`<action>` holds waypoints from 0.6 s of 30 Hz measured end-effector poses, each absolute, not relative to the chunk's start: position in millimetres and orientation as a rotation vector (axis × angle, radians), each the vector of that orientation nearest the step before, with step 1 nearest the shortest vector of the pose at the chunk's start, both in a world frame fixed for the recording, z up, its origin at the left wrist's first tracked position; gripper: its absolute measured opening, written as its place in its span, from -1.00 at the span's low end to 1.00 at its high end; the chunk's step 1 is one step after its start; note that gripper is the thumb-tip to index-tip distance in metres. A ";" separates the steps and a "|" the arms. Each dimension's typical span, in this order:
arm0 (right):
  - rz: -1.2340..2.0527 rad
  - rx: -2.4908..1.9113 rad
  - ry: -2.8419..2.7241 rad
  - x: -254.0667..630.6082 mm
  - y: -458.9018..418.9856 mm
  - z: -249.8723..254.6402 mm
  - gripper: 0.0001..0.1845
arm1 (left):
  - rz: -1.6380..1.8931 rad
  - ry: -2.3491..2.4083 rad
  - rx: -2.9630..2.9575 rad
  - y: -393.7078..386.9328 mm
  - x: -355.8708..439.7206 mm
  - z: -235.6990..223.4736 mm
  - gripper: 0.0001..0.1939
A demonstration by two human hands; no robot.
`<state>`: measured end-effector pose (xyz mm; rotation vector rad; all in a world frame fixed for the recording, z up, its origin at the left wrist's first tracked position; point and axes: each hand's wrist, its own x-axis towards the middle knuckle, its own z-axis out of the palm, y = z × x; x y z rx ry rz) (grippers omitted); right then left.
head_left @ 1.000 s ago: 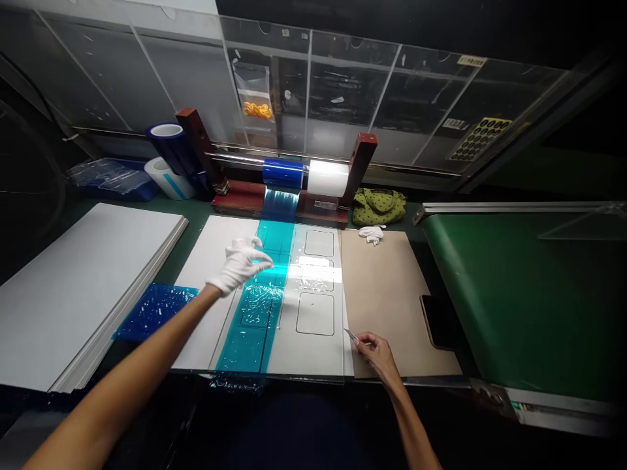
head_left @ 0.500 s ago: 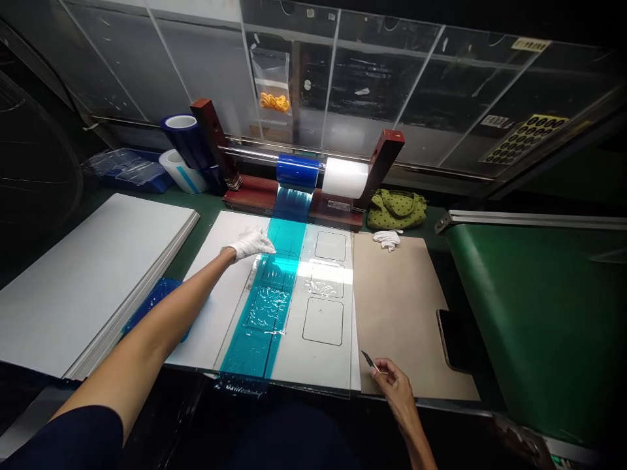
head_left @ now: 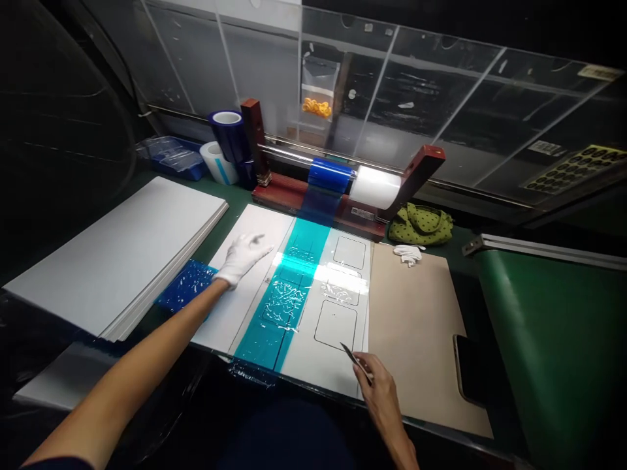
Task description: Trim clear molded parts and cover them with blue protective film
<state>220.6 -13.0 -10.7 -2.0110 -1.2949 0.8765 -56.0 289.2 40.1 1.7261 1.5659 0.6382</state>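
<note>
As hands (head_left: pixel 242 260) (head_left: pixel 379 385) flank film (head_left: pixel 267 333), knife (head_left: pixel 351 361) in right

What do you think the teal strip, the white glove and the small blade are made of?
The teal strip looks like thin, glossy plastic film, since it wrinkles and glints. The white glove seems a matte woven fabric, likely cotton, with soft folds. The small blade looks like bare metal, though it is too small to be sure.

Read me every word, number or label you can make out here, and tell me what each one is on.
No text here can be read.
Small label on the wooden roller stand: too small to read.
Pale label on the clear panel: too blurred to read.
White label on the same panel: too blurred to read.
</note>
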 end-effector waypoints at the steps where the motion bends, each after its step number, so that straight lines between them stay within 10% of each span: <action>1: 0.820 -1.977 -1.417 208.7 -1.7 -8.9 -0.73 | 0.604 1.590 1.683 267.6 -71.2 38.5 -0.62; 18: 0.598 -1.934 -2.457 46.8 139.4 -24.2 -0.64 | 0.597 1.715 0.773 47.2 -128.3 -61.3 -0.45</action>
